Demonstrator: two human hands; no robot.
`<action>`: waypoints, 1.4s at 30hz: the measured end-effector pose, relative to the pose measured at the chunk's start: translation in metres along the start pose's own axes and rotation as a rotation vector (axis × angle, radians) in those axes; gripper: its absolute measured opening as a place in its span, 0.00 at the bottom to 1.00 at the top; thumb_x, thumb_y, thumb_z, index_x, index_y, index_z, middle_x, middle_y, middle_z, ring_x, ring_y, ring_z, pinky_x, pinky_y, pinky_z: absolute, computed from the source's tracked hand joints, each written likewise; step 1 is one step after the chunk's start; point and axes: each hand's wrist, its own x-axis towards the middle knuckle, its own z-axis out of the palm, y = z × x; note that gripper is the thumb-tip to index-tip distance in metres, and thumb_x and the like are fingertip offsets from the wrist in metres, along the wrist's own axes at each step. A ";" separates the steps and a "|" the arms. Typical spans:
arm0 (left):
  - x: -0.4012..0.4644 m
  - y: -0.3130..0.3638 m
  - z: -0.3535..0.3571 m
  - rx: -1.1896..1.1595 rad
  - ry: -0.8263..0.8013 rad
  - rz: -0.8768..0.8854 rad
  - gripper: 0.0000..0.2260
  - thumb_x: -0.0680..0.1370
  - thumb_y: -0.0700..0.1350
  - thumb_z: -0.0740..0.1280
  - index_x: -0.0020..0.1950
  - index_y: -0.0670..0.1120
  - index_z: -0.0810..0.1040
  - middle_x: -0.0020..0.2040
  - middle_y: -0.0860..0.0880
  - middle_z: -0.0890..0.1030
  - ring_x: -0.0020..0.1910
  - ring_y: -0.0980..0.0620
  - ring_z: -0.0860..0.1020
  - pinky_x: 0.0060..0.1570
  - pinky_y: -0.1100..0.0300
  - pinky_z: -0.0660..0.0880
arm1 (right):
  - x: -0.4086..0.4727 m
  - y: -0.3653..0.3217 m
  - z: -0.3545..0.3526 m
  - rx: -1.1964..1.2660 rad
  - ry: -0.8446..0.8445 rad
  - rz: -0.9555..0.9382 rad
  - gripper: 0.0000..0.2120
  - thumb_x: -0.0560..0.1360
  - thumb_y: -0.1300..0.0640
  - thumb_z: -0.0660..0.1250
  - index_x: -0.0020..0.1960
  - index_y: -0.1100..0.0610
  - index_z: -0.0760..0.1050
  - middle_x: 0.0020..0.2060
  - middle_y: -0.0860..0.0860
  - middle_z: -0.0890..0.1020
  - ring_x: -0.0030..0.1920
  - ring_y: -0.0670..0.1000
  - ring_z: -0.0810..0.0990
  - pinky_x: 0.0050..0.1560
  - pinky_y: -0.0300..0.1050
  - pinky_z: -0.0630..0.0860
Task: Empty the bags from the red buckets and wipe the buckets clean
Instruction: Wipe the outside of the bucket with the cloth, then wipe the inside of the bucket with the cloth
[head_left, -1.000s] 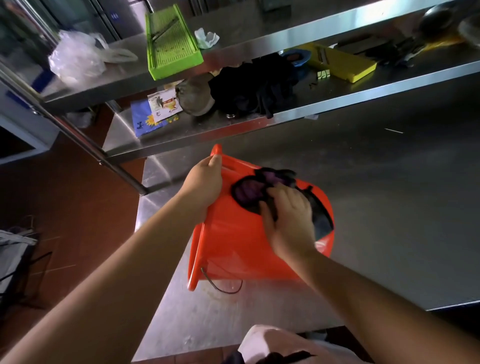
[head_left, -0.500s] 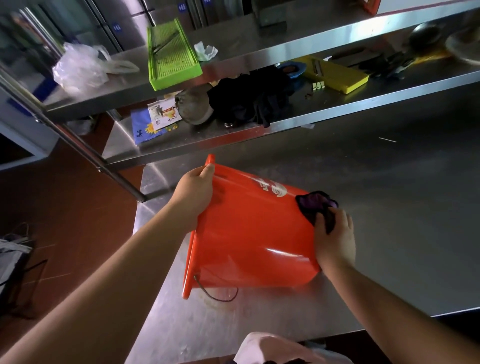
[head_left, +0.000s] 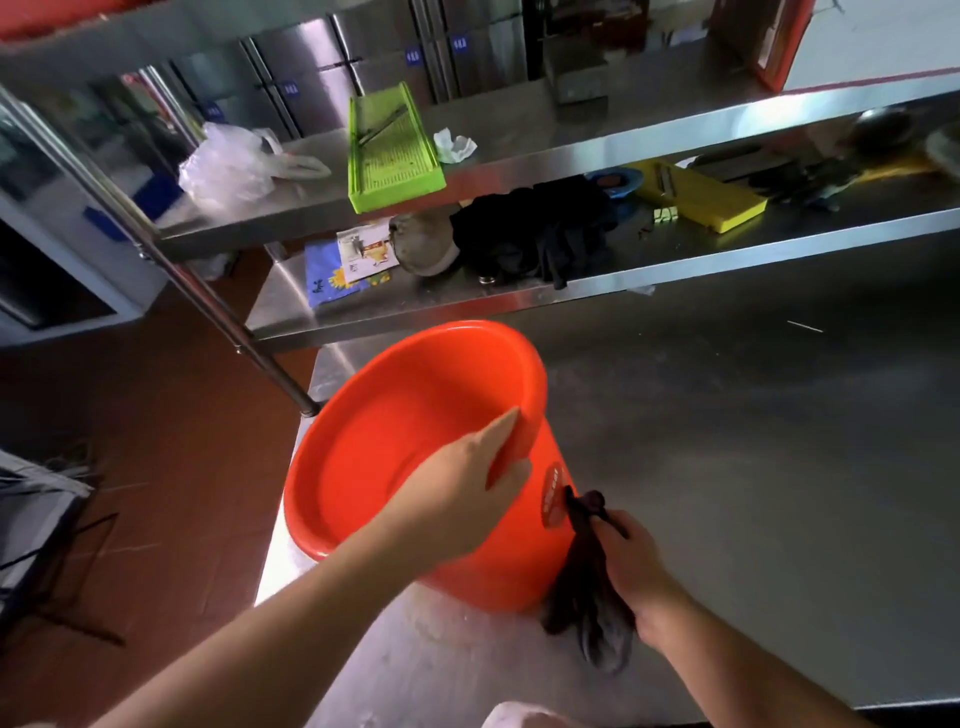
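A red bucket (head_left: 384, 441) stands nearly upright on the steel table (head_left: 753, 467), its mouth tipped a little towards me and its inside empty. My left hand (head_left: 462, 493) grips the near right part of its rim, fingers over the edge. My right hand (head_left: 631, 566) holds a dark cloth (head_left: 587, 603) pressed against the bucket's outer right wall, just below a round label. The cloth hangs down to the table.
Two steel shelves (head_left: 519, 156) rise behind the bucket. They carry a green tray (head_left: 392, 150), a clear plastic bag (head_left: 228, 166), dark fabric (head_left: 535, 228), a yellow slicer (head_left: 701, 200) and paper packets (head_left: 348, 260). The table's left edge drops to a red floor (head_left: 130, 415).
The bucket was lying on its side and now stands upright. My left hand shifted along the rim. My right hand moved the cloth from the bucket's base to its right side wall.
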 end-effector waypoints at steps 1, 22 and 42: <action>-0.007 0.003 0.007 0.035 -0.041 0.041 0.28 0.84 0.53 0.65 0.83 0.50 0.63 0.75 0.47 0.76 0.71 0.49 0.73 0.64 0.62 0.66 | 0.001 -0.002 -0.004 0.081 -0.006 0.026 0.10 0.80 0.59 0.64 0.52 0.66 0.77 0.35 0.57 0.81 0.34 0.52 0.80 0.35 0.44 0.74; -0.063 -0.002 0.053 0.124 -0.019 0.135 0.23 0.81 0.63 0.59 0.73 0.55 0.71 0.62 0.54 0.78 0.60 0.48 0.78 0.58 0.51 0.76 | 0.044 -0.186 -0.034 -0.173 0.260 -0.557 0.17 0.74 0.39 0.63 0.60 0.44 0.76 0.53 0.44 0.81 0.53 0.50 0.79 0.52 0.47 0.74; 0.009 -0.185 -0.034 -0.135 0.436 -0.389 0.17 0.84 0.55 0.63 0.67 0.46 0.77 0.64 0.44 0.78 0.63 0.41 0.76 0.62 0.51 0.73 | 0.085 -0.217 0.092 -1.115 -0.086 -0.826 0.19 0.70 0.33 0.63 0.56 0.38 0.68 0.57 0.47 0.77 0.52 0.53 0.78 0.49 0.49 0.75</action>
